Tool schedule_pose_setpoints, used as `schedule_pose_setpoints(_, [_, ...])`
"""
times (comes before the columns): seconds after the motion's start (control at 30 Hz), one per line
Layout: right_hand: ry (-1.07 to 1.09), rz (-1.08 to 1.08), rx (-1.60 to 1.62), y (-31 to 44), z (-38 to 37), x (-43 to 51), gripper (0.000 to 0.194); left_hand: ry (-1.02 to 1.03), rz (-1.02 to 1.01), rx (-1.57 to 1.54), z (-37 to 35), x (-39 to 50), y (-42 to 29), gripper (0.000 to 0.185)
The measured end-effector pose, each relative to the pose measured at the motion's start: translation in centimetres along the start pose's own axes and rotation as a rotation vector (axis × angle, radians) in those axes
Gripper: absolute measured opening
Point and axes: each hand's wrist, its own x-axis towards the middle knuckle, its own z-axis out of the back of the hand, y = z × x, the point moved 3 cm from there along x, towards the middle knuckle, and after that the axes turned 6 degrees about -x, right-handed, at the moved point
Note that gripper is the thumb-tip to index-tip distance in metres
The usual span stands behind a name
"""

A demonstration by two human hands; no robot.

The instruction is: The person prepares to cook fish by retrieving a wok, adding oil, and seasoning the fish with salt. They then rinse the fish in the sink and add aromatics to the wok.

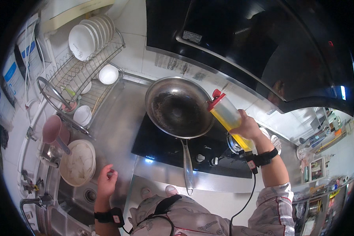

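Note:
My right hand [247, 126] grips a clear plastic oil bottle [227, 111] with a red lid and yellow oil inside. The bottle is tilted, its spout end at the right rim of a wok [177, 109]. The lid's small red cap stands flipped up. I cannot tell whether oil is flowing. Dark and worn inside, the wok rests over the black Midea gas stove [165, 147], its metal handle [187, 171] pointing towards me. My left hand [107, 180] is empty, fingers apart and curled, over the steel counter by the sink.
A bowl [78, 163] of pale pieces in liquid sits over the sink [72, 196], near a pink ladle [53, 129]. A wire dish rack [85, 69] holds plates [82, 42] and bowls. The black range hood [224, 38] overhangs the stove. Shelves [318, 188] line the right.

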Motion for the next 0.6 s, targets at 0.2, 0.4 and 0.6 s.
schedule_pose_setpoints(0.2, [-0.010, 0.058, 0.055, 1.2, 0.8, -1.1, 0.081, 0.014, -0.031, -0.016, 0.0, 0.0, 0.0, 0.035])
schedule_pose_setpoints(0.4, [0.001, 0.072, 0.049, 1.9, 1.1, -1.0, 0.082, 0.005, -0.022, -0.062, 0.4, -0.4, 0.7, 0.034])
schedule_pose_setpoints(0.6, [-0.031, 0.085, 0.084, 3.1, 0.9, -0.3, 0.084, -0.010, -0.023, -0.023, 0.9, -0.8, 0.7, 0.034])
